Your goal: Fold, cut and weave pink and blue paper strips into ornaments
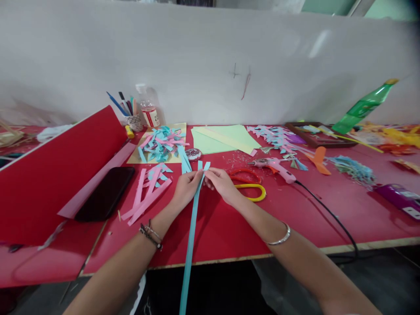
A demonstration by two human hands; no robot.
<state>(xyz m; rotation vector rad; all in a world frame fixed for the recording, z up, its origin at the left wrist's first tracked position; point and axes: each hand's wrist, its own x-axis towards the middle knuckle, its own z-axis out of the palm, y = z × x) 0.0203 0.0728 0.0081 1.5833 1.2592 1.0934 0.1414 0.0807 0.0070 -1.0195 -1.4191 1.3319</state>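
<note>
A long blue paper strip [192, 232] hangs from my fingers down past the table's front edge. My left hand [187, 187] pinches it near its upper part, where two short ends stick up. Close beside it, my right hand [219, 180] is closed on the same strip, fingertips almost touching the left ones. More blue strips [184, 161] stand out just behind my left hand. Red-and-yellow-handled scissors [252, 186] lie right of my right hand, their blades hidden. Pink paper strips [147, 199] lie to the left.
A pile of cut blue and pink paper [164, 143] sits behind. At right are a pink glue gun [274, 167] with a trailing cord and a leaning green bottle [364, 107]. A black phone [106, 194] and red board [62, 175] occupy the left. Green sheets [213, 142] lie at the back.
</note>
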